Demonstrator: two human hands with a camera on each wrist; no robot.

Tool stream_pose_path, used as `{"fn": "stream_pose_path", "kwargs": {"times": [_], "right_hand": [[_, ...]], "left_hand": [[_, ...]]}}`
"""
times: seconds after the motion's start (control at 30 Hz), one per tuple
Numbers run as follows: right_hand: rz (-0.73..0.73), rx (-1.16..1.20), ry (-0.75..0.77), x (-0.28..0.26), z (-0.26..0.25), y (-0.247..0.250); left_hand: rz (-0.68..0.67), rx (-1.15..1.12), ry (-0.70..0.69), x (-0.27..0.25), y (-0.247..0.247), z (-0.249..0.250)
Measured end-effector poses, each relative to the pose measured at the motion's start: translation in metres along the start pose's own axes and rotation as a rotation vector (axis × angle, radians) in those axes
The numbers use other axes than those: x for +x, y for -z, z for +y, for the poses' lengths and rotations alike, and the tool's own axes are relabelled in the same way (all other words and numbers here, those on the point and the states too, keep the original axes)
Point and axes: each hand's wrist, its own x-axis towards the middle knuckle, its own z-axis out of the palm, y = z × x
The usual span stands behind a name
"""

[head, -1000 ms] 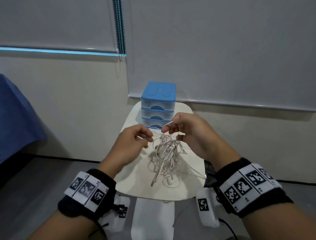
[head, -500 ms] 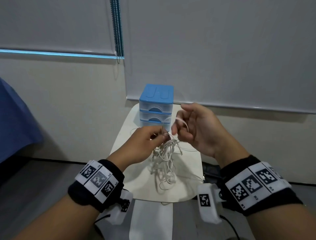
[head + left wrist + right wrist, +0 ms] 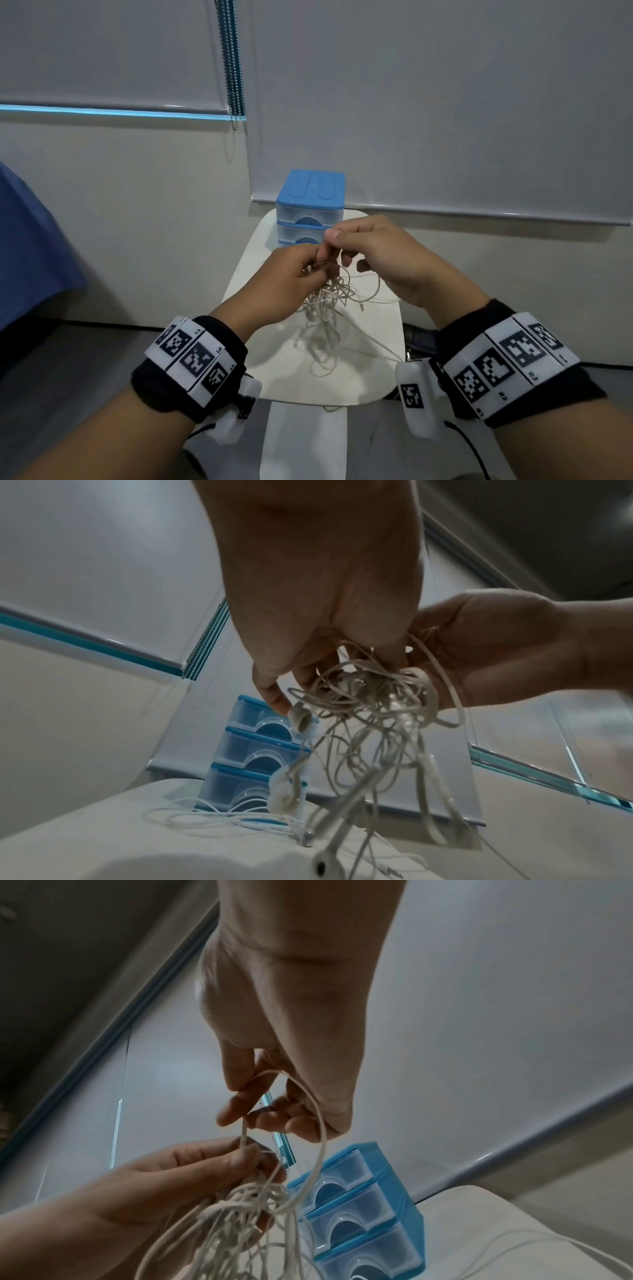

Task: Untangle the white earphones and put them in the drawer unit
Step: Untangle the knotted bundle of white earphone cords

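The head view looks forward and down from above both forearms, over a small white rounded table point(image 3: 260, 359) toward the far wall. The left wrist view looks up from low and close beneath the left hand point(image 3: 318, 588), facing far and right. The right wrist view looks up from close beneath the right hand point(image 3: 287, 1001), facing far and left. All three share the blue-topped translucent plastic drawer unit point(image 3: 310, 209) and the tangled white earphone cords point(image 3: 369, 710).
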Motion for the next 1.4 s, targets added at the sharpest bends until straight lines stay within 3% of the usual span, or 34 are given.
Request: {"fn": "stream_pose_path", "kwargs": {"times": [0.2,0.5,0.7,0.83,1.0,1.13,1.23,1.33,1.4], "right_hand": [[0.143,0.112,-0.020,0.002,0.006,0.003],[0.269,0.008,-0.177,0.002,0.029,0.012],[0.442,0.084,-0.155,0.004,0.042,0.011],[0.399,0.089,-0.122,0.004,0.045,0.007],[0.347,0.016,-0.212,0.003,0.061,0.000],[0.505,-0.040,-0.183,-0.003,0.084,-0.005],[0.627,0.009,-0.072,-0.010,0.089,-0.008],[0.470,-0.047,0.126,-0.022,0.083,-0.014],[0.236,-0.151,0.062,-0.026,0.081,-0.022]], "left_hand": [[-0.057,-0.049,0.038,0.001,0.011,0.000],[-0.105,-0.272,0.205,-0.015,0.012,-0.008],[-0.087,-0.263,0.209,-0.021,0.008,-0.014],[-0.052,-0.267,0.240,-0.018,0.005,-0.019],[-0.006,-0.323,0.349,-0.017,-0.001,-0.029],[0.028,-0.308,0.444,-0.017,-0.003,-0.042],[0.048,-0.269,0.505,-0.017,-0.003,-0.047],[0.049,-0.248,0.533,-0.016,-0.004,-0.048],[0.046,-0.241,0.549,-0.017,-0.004,-0.048]]}}
